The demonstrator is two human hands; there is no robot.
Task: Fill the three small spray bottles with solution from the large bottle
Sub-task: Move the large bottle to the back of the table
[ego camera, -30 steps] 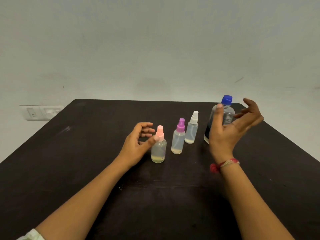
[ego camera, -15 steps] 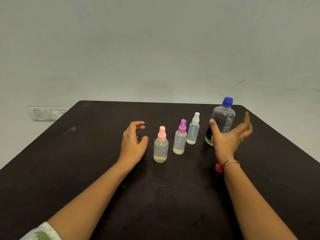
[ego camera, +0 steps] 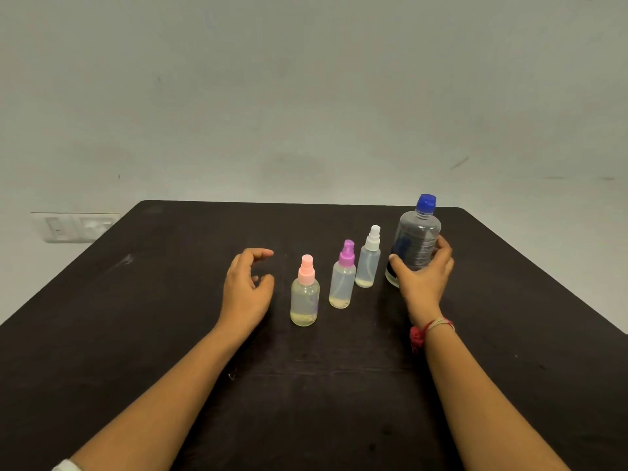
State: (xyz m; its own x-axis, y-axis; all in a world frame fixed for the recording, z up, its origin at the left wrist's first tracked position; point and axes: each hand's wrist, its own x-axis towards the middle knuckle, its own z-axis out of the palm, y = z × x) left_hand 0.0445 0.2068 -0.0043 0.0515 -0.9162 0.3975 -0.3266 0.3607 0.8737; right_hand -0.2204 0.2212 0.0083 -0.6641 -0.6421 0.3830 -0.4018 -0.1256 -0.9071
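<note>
Starting at the far left, a socket (ego camera: pixel 74 227) sits on the wall beside the dark table (ego camera: pixel 163 300). The left hand (ego camera: pixel 246 287) is over the table with loosely curled fingers and holds nothing; it is near the pink bottle (ego camera: pixel 304 294) but apart from it. Next come the purple bottle (ego camera: pixel 342 277) and the white bottle (ego camera: pixel 368 260), all upright in a slanted row, each with a little yellowish liquid. The right hand (ego camera: pixel 424 280) grips the large bottle (ego camera: pixel 418 237), blue cap on, just beside the white bottle.

Base of large bottle (ego camera: pixel 418 232) partly behind right hand (ego camera: pixel 424 283).
</note>
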